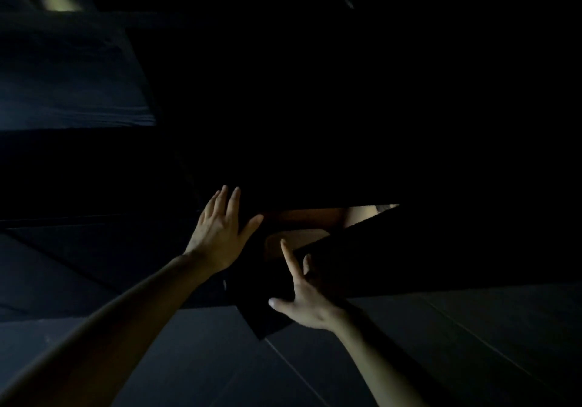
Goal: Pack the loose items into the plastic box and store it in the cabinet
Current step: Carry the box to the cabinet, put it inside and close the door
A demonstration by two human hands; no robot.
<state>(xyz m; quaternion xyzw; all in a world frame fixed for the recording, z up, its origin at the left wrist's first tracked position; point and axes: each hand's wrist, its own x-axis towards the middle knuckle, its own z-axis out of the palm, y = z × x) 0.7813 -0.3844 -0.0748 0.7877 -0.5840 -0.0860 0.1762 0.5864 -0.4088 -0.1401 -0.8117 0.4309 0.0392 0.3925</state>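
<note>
The left hand [217, 236] is spread wide and flat, holding nothing, against a dark panel, maybe the cabinet [315, 123]. The right hand [310, 302] is wide too, fingers up by a dark door [409, 249]. It is too dark to see the box, so I cannot tell where it is or which way it points. I think the door should close slowly, fingers clear.

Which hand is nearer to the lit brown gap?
Right. The right hand has its index fingertip at the brown gap; the left hand lies spread just left of it.
</note>
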